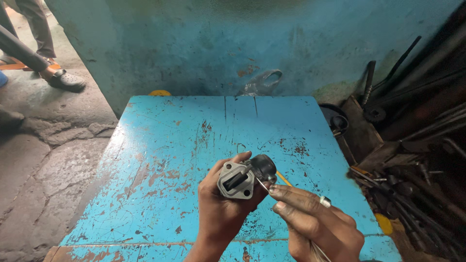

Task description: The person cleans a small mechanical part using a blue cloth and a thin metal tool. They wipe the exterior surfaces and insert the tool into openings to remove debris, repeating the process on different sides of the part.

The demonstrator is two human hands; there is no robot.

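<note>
The left hand (221, 204) is wrapped around a small grey cast-metal fitting with a flat flange, a slotted opening and a dark rounded body behind it (245, 177), holding it up above the near half of the worn blue-painted table with rusty scratches (170, 145), not resting on it. Thumb and fingers are closed firmly on the flange, with the slotted face turned towards the camera. The right hand (315, 223), which wears a pale ring (324, 200), has its thumb and forefinger pressed together on a thin length of bare metal wire (264, 186), whose tip sits at the lower right edge of the fitting; whether the tip has entered a hole or only touches the edge is too small to tell. The work in hand looks like feeding or probing with the wire, and it would go best with the fitting kept still and square to the eye, the grip on the wire close to its tip so that it does not buckle, and only light pressure along the wire's own line. A slender yellow-handled tool (284, 179) lies on the table just behind the hands. To the right of the table stands a pile of dark metal rods and parts (412, 145); a clear plastic bag (259, 83) lies at the table's far edge against the wall.
</note>
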